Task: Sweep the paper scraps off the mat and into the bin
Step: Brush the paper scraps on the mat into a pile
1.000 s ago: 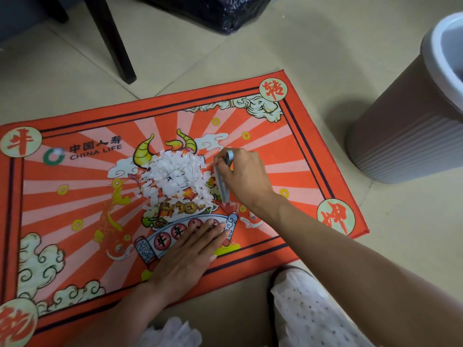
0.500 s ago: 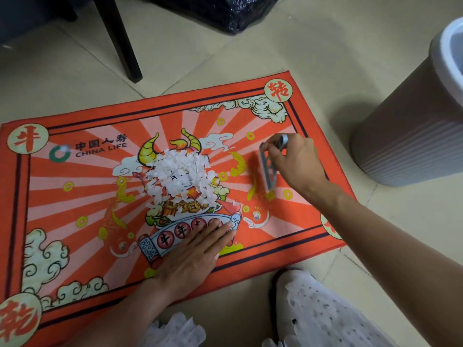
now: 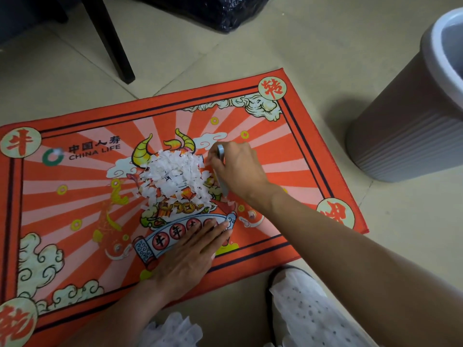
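I noted the right hand (image 3: 240,171) clamped on a grey scraper (image 3: 221,171) touching the paper scraps (image 3: 175,176), heaped mid-mat (image 3: 75,186). Left hand (image 3: 188,256) lay flat, fingers together. Bin (image 3: 400,136) stood well apart.

My room floor, seen from above

I am looking down at a pale cream tile floor (image 3: 288,46). Thin lines run across it where the tiles meet, and some of them slant. A dark, straight furniture leg (image 3: 110,38) stands on the floor near the top left. I cannot tell what it belongs to. Behind it the top left corner is dark and hard to see. At the top middle lies a shiny black plastic bag (image 3: 215,11), all crinkly. The light is soft and warm. A gray shadow (image 3: 343,116) lies on the tiles at the right. No walls or windows show.
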The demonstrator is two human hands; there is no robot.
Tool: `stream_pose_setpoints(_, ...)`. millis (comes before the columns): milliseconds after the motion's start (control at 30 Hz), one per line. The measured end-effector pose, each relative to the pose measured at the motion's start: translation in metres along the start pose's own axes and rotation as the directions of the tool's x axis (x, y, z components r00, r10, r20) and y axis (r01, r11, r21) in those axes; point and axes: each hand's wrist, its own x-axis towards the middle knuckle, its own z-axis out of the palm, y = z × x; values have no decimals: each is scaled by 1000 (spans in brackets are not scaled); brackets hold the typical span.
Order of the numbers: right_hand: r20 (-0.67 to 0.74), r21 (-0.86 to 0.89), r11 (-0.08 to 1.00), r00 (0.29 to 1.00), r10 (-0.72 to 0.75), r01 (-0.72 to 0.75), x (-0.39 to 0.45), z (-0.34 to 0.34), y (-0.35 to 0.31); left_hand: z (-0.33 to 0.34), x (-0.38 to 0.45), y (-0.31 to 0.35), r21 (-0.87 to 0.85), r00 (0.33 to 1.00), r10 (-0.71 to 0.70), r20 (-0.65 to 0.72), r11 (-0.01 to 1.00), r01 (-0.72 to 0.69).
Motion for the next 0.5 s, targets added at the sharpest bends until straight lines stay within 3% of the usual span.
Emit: stream_pose_setpoints(500, -61, -153, 984, 994, 86, -95, -80, -54, 79, -5, 8, 4, 0, 1000, -18, 8, 1000, 18)
